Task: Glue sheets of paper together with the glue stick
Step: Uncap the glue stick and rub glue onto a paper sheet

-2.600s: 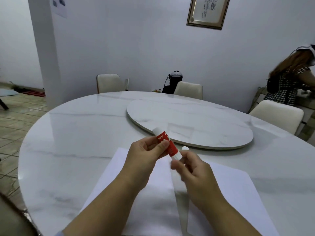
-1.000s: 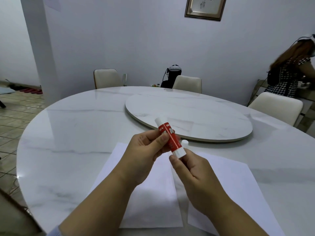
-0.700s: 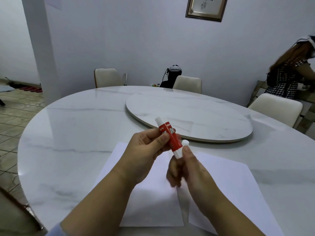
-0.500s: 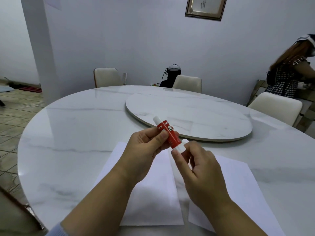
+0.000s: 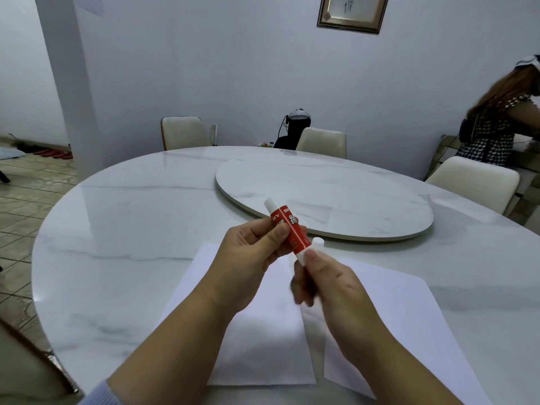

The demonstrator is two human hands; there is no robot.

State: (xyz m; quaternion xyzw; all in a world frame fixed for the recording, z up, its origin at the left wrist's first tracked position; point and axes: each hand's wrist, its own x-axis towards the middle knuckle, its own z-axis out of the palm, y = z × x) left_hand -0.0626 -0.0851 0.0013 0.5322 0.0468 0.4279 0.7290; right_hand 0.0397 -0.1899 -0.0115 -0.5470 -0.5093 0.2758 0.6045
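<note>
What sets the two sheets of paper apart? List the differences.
The left sheet lies partly under the left hand; the right sheet lies under the right hand. The right sheet reaches farther toward the near table edge than the left sheet. Both are blank, white and flat on the table, a narrow gap between them.

1. Two paper sheets side by side on the round table [image 5: 122,217]: left sheet [image 5: 263,346] at 6 o'clock, right sheet [image 5: 409,331] at 5.
2. Glue cap [image 5: 318,242] just beyond the sheets.
3. Lazy Susan [image 5: 350,206] at 12 o'clock, behind the cap.
4. Chairs [image 5: 182,133] behind the table, 11 through 2.
</note>
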